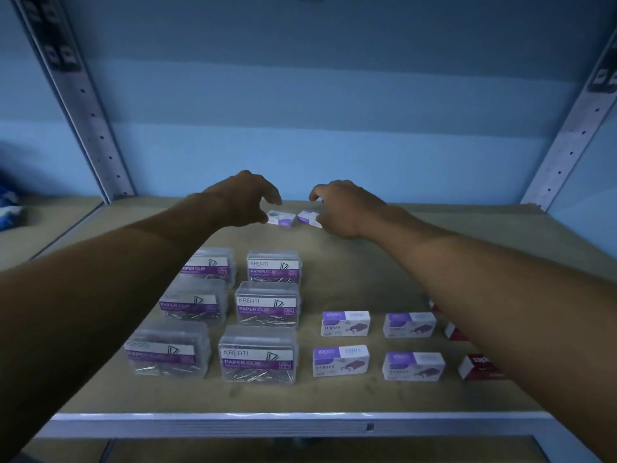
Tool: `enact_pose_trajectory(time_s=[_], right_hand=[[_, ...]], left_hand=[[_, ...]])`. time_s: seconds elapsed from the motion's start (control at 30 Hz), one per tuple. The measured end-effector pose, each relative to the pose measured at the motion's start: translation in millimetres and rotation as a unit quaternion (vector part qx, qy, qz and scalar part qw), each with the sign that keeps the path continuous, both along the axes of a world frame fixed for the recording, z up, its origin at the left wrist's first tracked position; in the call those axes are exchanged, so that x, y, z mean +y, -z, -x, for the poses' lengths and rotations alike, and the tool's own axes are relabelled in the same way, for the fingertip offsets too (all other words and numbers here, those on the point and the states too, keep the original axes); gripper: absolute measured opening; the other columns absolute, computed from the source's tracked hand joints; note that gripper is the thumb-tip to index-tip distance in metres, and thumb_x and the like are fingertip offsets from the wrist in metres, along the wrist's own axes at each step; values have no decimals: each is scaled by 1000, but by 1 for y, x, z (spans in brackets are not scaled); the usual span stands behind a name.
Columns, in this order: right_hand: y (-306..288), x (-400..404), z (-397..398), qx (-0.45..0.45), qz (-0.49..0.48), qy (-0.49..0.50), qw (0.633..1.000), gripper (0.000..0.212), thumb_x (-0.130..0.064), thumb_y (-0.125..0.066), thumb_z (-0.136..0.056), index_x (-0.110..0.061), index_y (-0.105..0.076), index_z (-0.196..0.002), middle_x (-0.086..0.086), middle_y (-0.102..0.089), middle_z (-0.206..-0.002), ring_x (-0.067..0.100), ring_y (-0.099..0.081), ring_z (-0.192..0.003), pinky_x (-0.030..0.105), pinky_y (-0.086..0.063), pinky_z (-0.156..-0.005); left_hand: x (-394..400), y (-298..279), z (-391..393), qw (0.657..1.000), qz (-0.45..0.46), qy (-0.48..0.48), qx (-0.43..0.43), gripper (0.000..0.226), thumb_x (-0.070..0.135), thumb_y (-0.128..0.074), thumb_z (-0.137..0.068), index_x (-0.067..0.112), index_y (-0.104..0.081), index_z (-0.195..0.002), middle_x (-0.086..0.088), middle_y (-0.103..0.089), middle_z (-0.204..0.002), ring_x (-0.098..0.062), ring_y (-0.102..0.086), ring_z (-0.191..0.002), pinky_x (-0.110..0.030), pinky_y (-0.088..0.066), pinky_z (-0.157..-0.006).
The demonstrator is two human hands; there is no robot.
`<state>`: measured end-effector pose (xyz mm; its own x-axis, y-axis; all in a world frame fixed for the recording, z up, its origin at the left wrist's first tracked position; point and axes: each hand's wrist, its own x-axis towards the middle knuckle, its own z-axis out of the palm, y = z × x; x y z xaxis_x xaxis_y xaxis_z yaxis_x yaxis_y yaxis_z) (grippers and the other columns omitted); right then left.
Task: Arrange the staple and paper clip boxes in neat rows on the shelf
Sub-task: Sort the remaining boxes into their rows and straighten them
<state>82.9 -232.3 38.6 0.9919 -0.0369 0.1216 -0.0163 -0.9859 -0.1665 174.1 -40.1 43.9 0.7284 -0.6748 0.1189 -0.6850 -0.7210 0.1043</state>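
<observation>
Two small purple-and-white staple boxes lie side by side at the back of the shelf board (384,269). My left hand (245,200) curls over the left staple box (283,218), thumb at its near left end. My right hand (345,208) pinches the right staple box (306,217), hiding its right end. Nearer the front, several clear paper clip boxes (267,304) stand in two columns on the left. More purple staple boxes (345,324) form a two-by-two block on the right. Red boxes (474,366) beside them are partly hidden under my right forearm.
A metal rail (300,426) runs along the shelf's front edge. Perforated metal uprights stand at the back left (88,115) and back right (572,138), with a blue wall behind. A blue-and-white object (10,210) lies on the neighbouring shelf at far left.
</observation>
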Motion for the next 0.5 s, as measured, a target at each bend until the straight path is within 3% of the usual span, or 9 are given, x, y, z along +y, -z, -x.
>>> enact_pose_trajectory(time_s=[0.17, 0.37, 0.5], right_hand=[[7, 3, -14, 15, 26, -1, 1000, 45, -23, -57, -95, -23, -53, -139, 9, -50, -143, 28, -50, -129, 35, -42, -90], [14, 7, -21, 10, 28, -2, 1000, 35, -29, -61, -94, -21, -63, -128, 11, -56, -132, 30, -57, -116, 35, -47, -86], [19, 3, -22, -2, 10, 7, 1000, 33, -25, -63, -93, -22, -62, -126, 11, -54, -129, 29, -57, -114, 31, -39, -78]], left_hand=[[-10, 13, -7, 999, -26, 16, -12, 47, 17, -69, -89, 20, -58, -134, -4, -56, -139, -23, -50, -128, -36, -38, -106], [-12, 13, -11, 999, -30, 31, -7, 45, 22, -68, -90, 17, -59, -134, -4, -58, -138, -24, -51, -127, -36, -39, -106], [-15, 16, -13, 999, -29, 44, 2, 45, 31, -68, -89, 16, -61, -131, -5, -60, -135, -24, -52, -124, -34, -40, -102]])
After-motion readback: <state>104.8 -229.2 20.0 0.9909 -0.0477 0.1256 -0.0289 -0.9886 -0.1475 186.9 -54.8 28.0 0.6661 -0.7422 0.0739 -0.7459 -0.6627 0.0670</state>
